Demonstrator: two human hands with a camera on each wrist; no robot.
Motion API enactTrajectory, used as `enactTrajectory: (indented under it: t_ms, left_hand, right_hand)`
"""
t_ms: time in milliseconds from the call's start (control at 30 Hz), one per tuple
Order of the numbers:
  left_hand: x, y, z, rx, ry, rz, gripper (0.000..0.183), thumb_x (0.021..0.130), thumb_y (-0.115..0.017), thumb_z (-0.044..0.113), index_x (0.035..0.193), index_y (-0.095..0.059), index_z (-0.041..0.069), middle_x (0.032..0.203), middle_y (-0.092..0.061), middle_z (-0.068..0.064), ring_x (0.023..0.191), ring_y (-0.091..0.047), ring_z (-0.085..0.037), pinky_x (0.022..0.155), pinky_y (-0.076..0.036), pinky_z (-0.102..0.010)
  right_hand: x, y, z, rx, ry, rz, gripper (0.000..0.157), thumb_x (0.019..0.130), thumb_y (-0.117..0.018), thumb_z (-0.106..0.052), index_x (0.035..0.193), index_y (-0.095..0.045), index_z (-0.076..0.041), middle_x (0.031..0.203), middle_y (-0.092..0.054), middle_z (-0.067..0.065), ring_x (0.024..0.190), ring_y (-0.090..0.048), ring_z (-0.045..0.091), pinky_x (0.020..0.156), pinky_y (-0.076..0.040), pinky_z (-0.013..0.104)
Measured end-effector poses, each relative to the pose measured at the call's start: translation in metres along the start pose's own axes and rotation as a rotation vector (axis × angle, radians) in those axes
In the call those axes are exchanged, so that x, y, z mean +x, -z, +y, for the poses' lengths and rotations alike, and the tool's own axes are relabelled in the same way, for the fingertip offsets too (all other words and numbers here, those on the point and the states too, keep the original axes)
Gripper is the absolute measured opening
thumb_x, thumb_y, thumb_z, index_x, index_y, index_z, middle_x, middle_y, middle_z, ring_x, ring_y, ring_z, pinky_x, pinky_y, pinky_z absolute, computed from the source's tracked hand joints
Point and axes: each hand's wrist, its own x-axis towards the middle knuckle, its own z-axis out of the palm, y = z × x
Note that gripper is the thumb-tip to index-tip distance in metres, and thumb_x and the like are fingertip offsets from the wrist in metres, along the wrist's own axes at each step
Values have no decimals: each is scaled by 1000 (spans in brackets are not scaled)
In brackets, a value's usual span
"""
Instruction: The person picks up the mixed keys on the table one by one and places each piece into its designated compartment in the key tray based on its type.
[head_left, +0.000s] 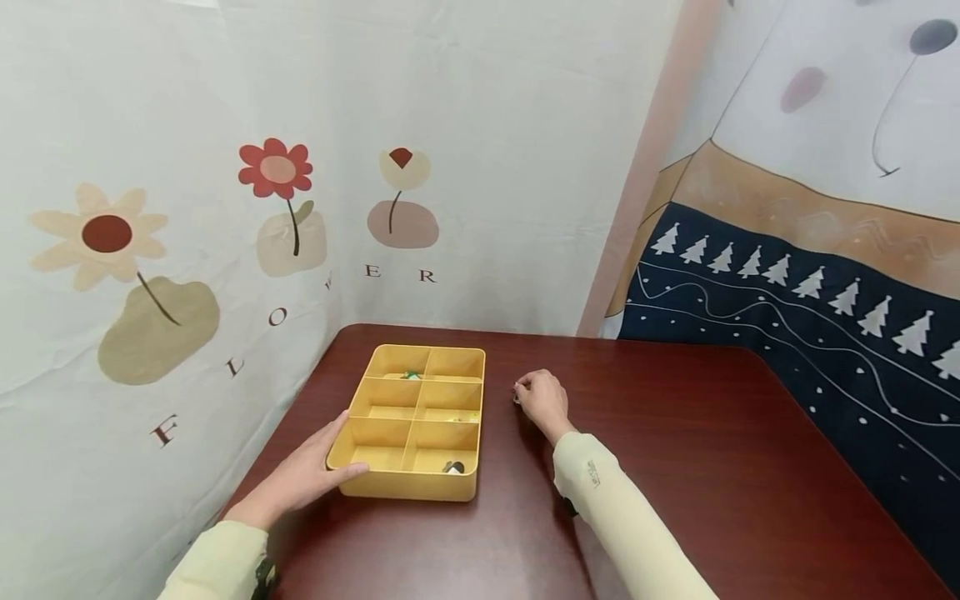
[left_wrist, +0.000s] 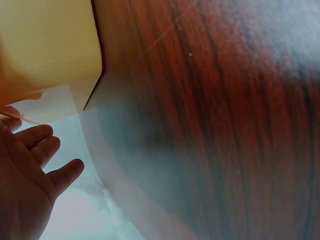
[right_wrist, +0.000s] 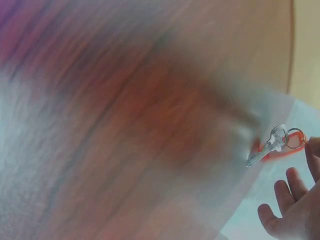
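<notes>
A yellow six-compartment tray (head_left: 408,487) stands on the table in the head view. My left hand (head_left: 303,475) rests against its near left corner, the thumb on the front rim and extended fingers along the left wall. In the left wrist view those fingers are spread beside the tray. My right hand (head_left: 546,400) is right of the tray, low over the table. Its fingertips pinch a silver key (right_wrist: 267,145) by the ring end; an orange-edged tag (right_wrist: 295,147) hangs with it in the right wrist view.
Inside the tray are a small green and white item (head_left: 411,376) at back left, a small yellowish item (head_left: 465,419) at middle right, and a dark and white item (head_left: 453,468) at front right. Printed cloth (head_left: 510,167) hangs behind the brown table (head_left: 675,433).
</notes>
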Motion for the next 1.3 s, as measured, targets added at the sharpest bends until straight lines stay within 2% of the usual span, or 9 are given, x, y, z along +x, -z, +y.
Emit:
enactTrajectory:
  t_ms: [200, 533, 733, 900, 1067, 1167, 1300]
  left_hand:
    - [2, 1, -1, -3, -8, -1, 102, 88, -68, 56, 155, -21, -5, 155, -29, -29, 140, -28, -49, 108, -29, -64]
    - [4, 2, -2, -1, -4, -12, 101, 88, -68, 55, 156, -20, -4, 155, -29, -29, 140, -28, -50, 107, -29, -65]
    - [5, 2, -3, -1, -12, -11, 101, 88, -69, 54, 155, -21, -4, 155, -29, -29, 140, -29, -49, 107, -30, -65]
    - [6, 3, -3, -4, -10, -13, 101, 88, -69, 54, 156, -21, -4, 155, -29, -29, 140, -29, -49, 107, -30, -65]
    - [6, 3, -4, -11, -10, -18, 101, 88, -69, 53, 155, -21, -5, 154, -30, -30, 139, -30, -49, 106, -31, -65]
    - [7, 3, -4, -11, -14, -14, 101, 88, -69, 53, 155, -21, -6, 153, -30, -31, 139, -31, -50, 106, -31, -65]
    - [9, 2, -4, -11, -20, -10, 101, 88, -70, 52, 154, -22, -7, 153, -31, -32, 138, -31, -50, 105, -32, -66]
  right_hand:
    - [-1, 10, -26, 115, 32, 67, 13, 92, -68, -20, 88, -79, -14, 105, -68, 4, 104, -63, 24, 84, -51, 44]
    - [-2, 18, -70, 233, 117, 95, 12, 92, -69, -19, 87, -79, -13, 106, -69, 2, 107, -62, 19, 91, -49, 40]
    - [-8, 16, -96, 276, 172, 44, 15, 93, -68, -20, 84, -78, -14, 103, -69, -3, 105, -62, 17, 87, -49, 37]
    - [-18, 10, -124, 271, 211, 0, 15, 94, -68, -24, 91, -80, -15, 109, -71, -4, 111, -61, 16, 97, -46, 36]
    - [-32, -1, -150, 306, 227, -59, 16, 94, -68, -26, 94, -80, -16, 114, -69, -3, 112, -61, 16, 100, -45, 34]
    - [-41, -9, -163, 330, 249, -87, 15, 94, -69, -25, 93, -80, -15, 114, -69, -2, 111, -62, 16, 97, -46, 32]
    - [-52, -20, -176, 317, 284, -117, 14, 94, -69, -25, 93, -80, -16, 112, -69, -5, 111, -61, 13, 97, -46, 29]
